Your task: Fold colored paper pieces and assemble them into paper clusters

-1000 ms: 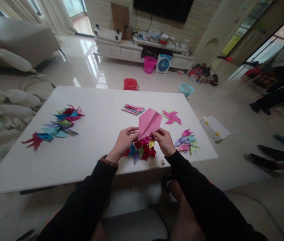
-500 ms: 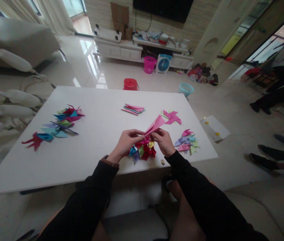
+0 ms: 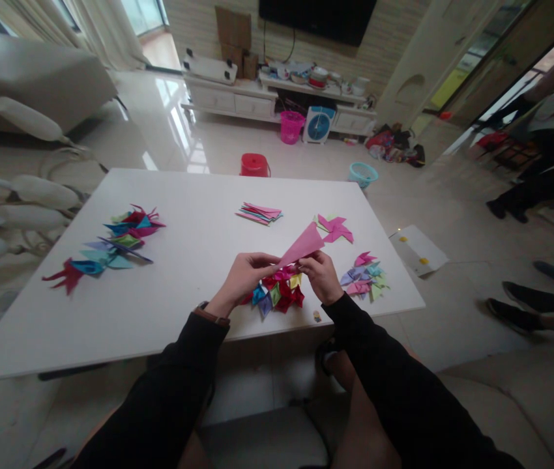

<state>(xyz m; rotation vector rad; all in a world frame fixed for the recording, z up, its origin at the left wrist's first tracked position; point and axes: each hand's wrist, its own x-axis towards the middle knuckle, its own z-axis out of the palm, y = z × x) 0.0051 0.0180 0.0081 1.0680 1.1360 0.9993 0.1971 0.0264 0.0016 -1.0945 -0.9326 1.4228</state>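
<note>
Between my two hands is a pink folded paper, raised above the table near its front edge. My left hand pinches its narrow lower tip. With closed fingers my right hand grips its lower right edge. Below them lies a heap of small folded paper pieces in red, blue, green, yellow and purple, partly hidden by the hands. A pink paper pinwheel shape rests just beyond the right hand. To the right sits a pastel group of folded papers.
The white table also bears a stack of folded paper strips and a colourful origami pile at left. Beyond stand a red bucket, a blue basket and a fan. People stand at the right.
The pink paper has turned in my hands, so its broad flat face shows more now. Both hands stay nearly in place.
</note>
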